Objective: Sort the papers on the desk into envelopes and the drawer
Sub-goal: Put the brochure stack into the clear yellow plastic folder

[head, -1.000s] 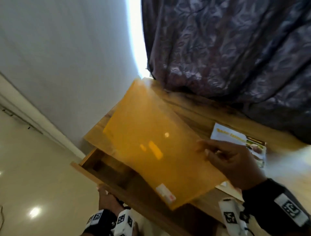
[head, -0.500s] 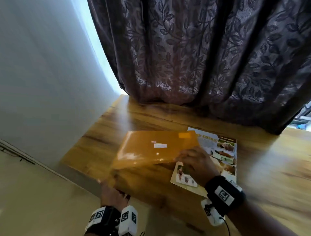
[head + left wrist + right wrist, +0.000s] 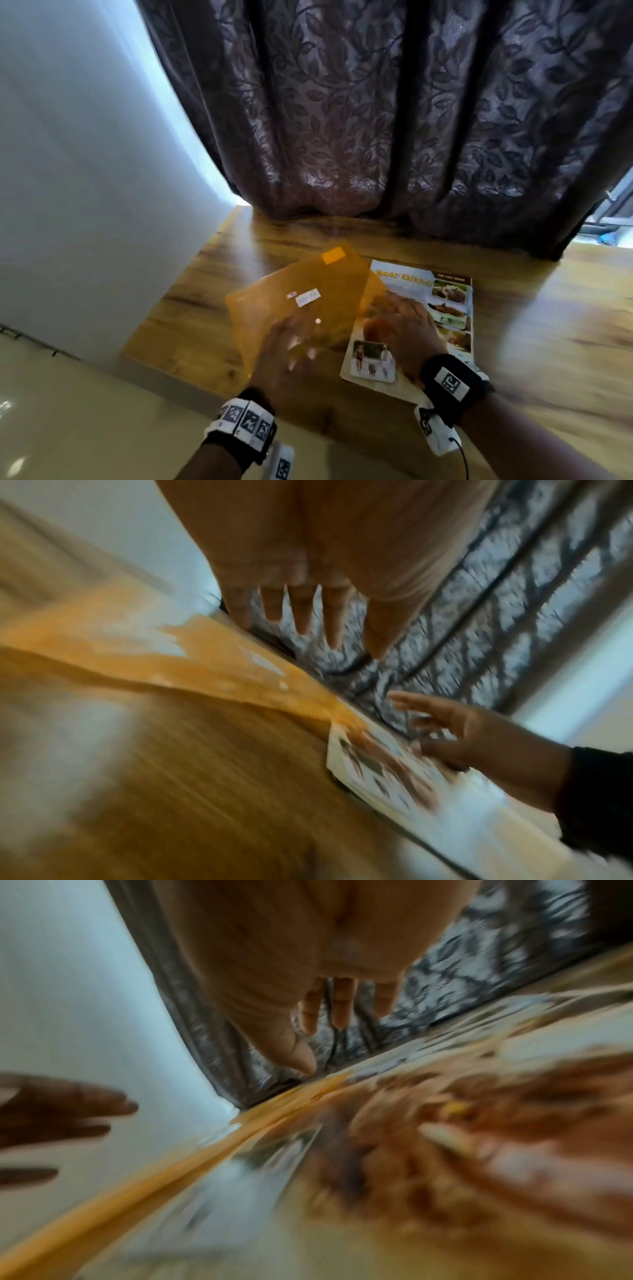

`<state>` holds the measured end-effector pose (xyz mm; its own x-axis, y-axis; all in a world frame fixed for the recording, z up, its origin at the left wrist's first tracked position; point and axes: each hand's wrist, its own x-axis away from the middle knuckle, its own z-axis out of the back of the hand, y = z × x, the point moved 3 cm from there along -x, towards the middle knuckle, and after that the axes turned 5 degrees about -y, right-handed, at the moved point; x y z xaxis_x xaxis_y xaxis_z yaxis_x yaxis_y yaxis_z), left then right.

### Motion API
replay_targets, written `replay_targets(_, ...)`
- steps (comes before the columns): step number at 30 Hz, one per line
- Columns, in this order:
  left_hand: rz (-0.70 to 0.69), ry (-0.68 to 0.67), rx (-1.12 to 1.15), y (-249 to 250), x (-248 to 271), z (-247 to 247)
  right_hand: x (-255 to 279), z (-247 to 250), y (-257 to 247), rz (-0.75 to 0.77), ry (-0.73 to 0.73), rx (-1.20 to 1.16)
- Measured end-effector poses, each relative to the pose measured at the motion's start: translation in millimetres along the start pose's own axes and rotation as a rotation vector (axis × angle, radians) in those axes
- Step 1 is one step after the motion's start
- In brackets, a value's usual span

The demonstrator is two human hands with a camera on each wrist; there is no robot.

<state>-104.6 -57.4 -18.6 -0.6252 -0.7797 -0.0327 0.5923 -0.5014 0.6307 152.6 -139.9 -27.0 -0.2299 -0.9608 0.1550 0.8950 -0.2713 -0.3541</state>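
Note:
A translucent orange envelope (image 3: 291, 291) with a small white label lies on the wooden desk (image 3: 534, 329), its right part lapping onto a "Bear Island" magazine (image 3: 448, 305). My left hand (image 3: 291, 356) hovers over the envelope's near part with straight, spread fingers (image 3: 301, 615) and holds nothing. Over the magazine's left half my right hand (image 3: 407, 329) is just as flat, its thumb tip by the envelope's edge (image 3: 274, 1110). In the left wrist view the right hand (image 3: 455, 737) shows relaxed fingers above the magazine (image 3: 383, 767). No open drawer is in view. The wrist views are motion-blurred.
A dark leaf-patterned curtain (image 3: 376, 120) hangs along the desk's far edge. A white wall (image 3: 85, 171) closes the left side. Glossy beige floor (image 3: 68, 428) lies below the desk's near left corner. Bare wood stretches to the right of the magazine.
The right hand held the envelope up over the open drawer, then laid it on the desk and let go. The left hand left the drawer front and rose over the envelope. The drawer no longer shows open.

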Motion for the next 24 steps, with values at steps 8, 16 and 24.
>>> replay_targets(8, -0.105, -0.593, -0.486, 1.3, -67.8, -74.2, 48.9, 6.8, 92.5, -0.79, 0.088, -0.28)
replay_targets(16, -0.133, -0.739, -0.826, 26.2, -71.6, -77.3, 30.3, -2.1, 55.5, -0.94, -0.031, -0.042)
replay_targets(24, -0.223, -0.813, -0.807, 21.5, -76.8, -71.3, 32.7, 15.0, 31.9, -1.136, 0.074, -0.476)
